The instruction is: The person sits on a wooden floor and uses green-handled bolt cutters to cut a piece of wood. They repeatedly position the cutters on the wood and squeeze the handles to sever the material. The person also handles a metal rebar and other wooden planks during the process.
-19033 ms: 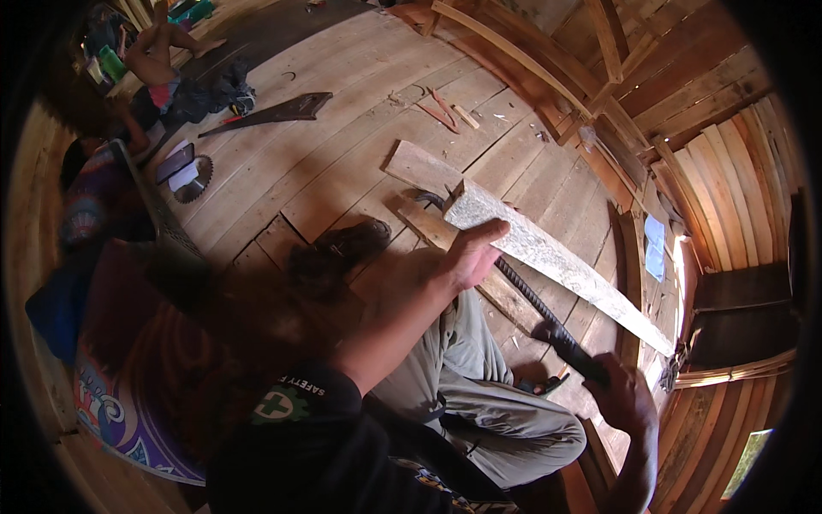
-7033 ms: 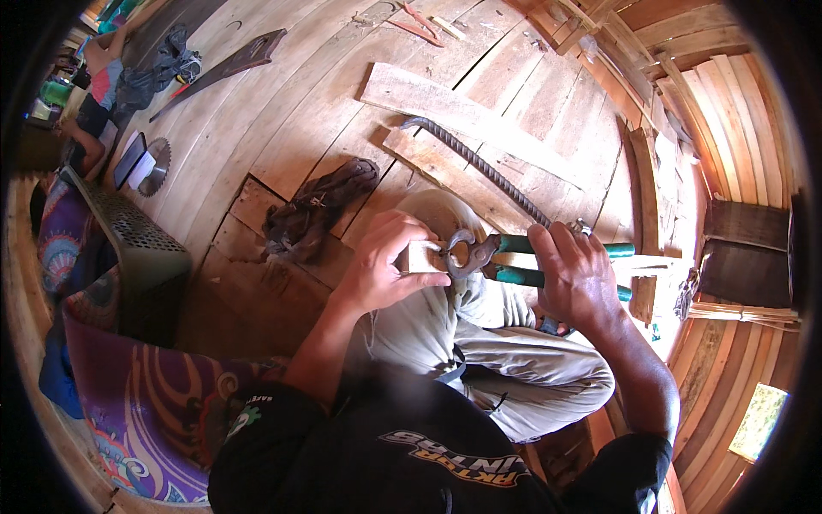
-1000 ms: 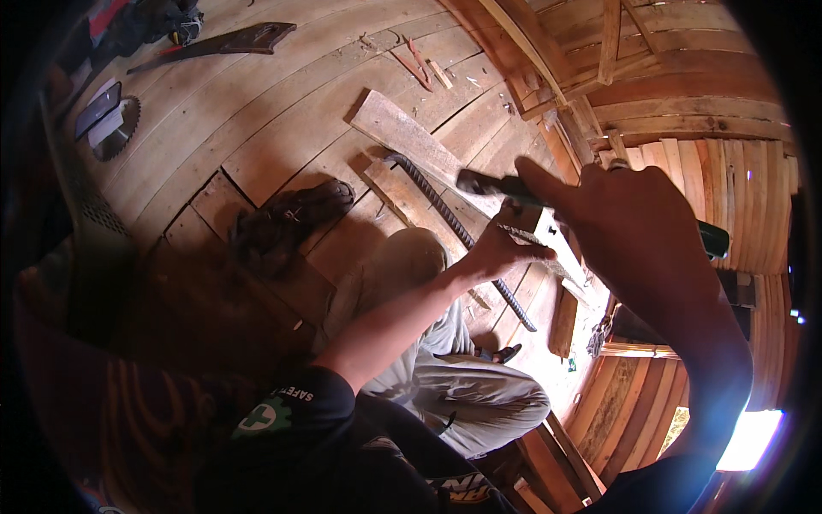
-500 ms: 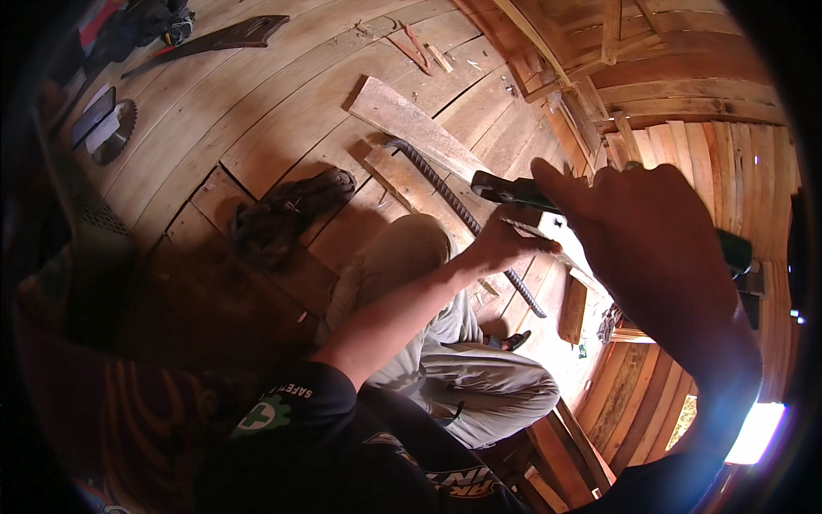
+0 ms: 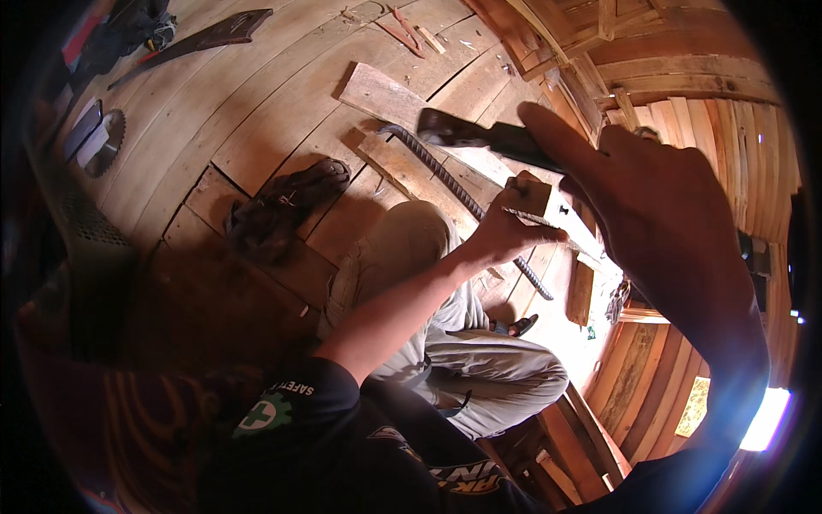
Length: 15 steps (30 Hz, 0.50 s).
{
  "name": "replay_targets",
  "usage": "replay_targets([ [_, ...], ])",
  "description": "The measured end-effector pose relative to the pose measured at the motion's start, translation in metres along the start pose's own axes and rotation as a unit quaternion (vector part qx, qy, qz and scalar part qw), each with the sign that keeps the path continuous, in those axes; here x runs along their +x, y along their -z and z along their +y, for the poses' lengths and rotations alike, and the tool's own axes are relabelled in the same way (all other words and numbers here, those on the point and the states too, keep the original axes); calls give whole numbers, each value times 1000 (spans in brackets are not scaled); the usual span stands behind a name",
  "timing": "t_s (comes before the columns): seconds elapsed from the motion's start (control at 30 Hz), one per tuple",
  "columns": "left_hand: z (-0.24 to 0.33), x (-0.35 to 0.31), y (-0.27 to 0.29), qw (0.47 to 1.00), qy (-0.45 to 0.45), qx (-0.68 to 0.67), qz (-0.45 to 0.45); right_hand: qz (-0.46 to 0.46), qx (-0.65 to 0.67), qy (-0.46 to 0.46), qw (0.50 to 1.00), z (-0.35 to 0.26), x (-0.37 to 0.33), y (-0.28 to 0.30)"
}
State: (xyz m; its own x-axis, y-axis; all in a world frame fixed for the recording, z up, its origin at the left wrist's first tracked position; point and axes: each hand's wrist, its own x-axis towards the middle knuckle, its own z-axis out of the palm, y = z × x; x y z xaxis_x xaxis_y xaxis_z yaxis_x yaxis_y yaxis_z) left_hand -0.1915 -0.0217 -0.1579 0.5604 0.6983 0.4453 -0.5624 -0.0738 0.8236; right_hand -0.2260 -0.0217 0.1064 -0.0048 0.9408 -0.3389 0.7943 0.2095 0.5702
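Observation:
My left hand [image 5: 499,233] is closed, its thumb and fingers pinching a thin ridged metal rod [image 5: 533,219] against a squared wooden block [image 5: 528,195] that has a small dark mark on its end. My right hand [image 5: 655,184] is wrapped round a dark tool [image 5: 514,142]. Its blunt, blocky end reaches left above the block, apart from it; the fist hides most of the grip, so I cannot tell its exact kind. Below my left hand a bent ridged steel bar [image 5: 441,176] lies across the wood on the floor.
A loose plank [image 5: 385,92] lies beyond the bar. On the plank floor are a dark crumpled cloth [image 5: 287,206], a handsaw [image 5: 201,41], a circular saw blade [image 5: 110,146] and reddish pliers-like tongs [image 5: 402,34]. My bent knee [image 5: 402,236] is close under my left forearm. Board walls stand at right.
The dark tool in my right hand has swung up and left, uncovering the wooden block. My left hand keeps its grip. The view has shifted slightly.

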Motion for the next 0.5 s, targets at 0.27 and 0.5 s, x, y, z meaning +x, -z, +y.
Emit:
replay_targets([
  [0.27,-6,-7,-15,954,128,-269,-32,-26,-40,-10,999,-1,-12,-3],
  [0.5,5,-6,-17,979,111,-145,-91,25,-11,15,1000,14,-25,-17],
])
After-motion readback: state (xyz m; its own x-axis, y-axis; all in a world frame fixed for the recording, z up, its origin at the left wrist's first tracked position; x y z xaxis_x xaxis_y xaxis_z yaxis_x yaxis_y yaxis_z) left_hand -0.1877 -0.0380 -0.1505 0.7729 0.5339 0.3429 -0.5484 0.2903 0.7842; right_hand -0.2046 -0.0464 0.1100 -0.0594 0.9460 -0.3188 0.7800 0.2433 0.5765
